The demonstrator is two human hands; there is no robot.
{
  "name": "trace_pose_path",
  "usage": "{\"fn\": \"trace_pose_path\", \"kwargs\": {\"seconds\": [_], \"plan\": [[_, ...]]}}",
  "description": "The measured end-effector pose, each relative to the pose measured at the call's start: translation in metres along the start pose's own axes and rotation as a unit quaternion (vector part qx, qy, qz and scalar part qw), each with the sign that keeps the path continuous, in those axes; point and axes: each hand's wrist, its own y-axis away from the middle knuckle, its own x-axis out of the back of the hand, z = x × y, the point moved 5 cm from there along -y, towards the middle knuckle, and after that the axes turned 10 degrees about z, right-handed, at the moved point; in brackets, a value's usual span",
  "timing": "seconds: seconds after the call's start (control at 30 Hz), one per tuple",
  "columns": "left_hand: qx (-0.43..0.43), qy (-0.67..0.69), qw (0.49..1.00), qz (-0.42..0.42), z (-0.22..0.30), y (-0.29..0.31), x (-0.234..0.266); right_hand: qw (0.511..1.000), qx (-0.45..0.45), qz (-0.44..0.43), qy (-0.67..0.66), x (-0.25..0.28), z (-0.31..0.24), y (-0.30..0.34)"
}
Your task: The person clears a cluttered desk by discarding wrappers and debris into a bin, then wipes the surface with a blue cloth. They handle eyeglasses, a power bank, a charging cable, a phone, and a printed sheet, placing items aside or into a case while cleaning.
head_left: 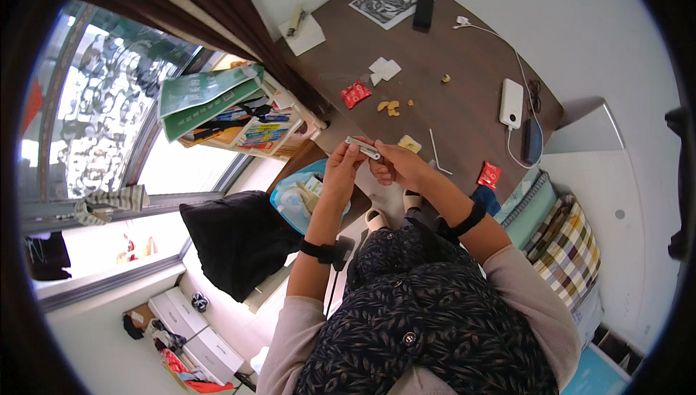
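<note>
Both of my hands are together in front of me, over the near edge of the brown table. Between them is a small, narrow silver thing that looks like a nail clipper (364, 148). My left hand (346, 163) pinches its left end between thumb and fingers. My right hand (397, 164) has its thumb and curled fingers at the other end. Just beyond the right hand, a small yellowish square piece (410, 143) lies on the table beside a bent white straw (436, 152). Farther off are a red packet (356, 94) and several yellow-brown broken pieces (392, 108).
On the brown table (464, 54) are crumpled white tissue (384, 69), a black phone (423, 13), a cabled white power bank (511, 102) and a second red packet (489, 175). Left of me stand a bag-lined blue bin (287, 203), a black cloth-draped seat (232, 243) and a bookshelf (290, 130).
</note>
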Motion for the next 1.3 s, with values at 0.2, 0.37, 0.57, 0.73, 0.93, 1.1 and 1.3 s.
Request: {"fn": "trace_pose_path", "kwargs": {"seconds": [0.2, 0.37, 0.57, 0.73, 0.93, 1.1, 1.3], "plan": [[0.009, -0.065, 0.998, 0.018, -0.017, -0.004, -0.017, 0.991, 0.051, 0.069, 0.101, 0.023, -0.004, 0.017], [0.041, -0.014, 0.999, -0.028, -0.033, -0.004, -0.034, 0.997, -0.036, 0.015, -0.067, 0.037, 0.005, 0.028], [0.013, 0.029, 0.997, -0.071, -0.037, -0.006, -0.042, 0.996, -0.008, -0.016, -0.087, 0.042, -0.003, 0.037], [0.078, 0.06, 0.994, -0.048, -0.036, -0.003, -0.043, 0.998, 0.029, -0.004, -0.05, 0.038, -0.007, 0.033], [0.068, -0.031, 0.997, -0.005, -0.047, -0.003, -0.05, 0.999, 0.015, 0.004, -0.043, 0.052, -0.005, 0.035], [0.058, -0.177, 0.979, -0.077, -0.074, -0.011, -0.075, 0.992, 0.073, 0.094, 0.029, 0.105, -0.005, 0.051], [0.19, -0.275, 0.933, -0.136, -0.134, -0.017, -0.087, 0.909, 0.145, 0.38, 0.097, 0.266, -0.013, 0.111]]}}
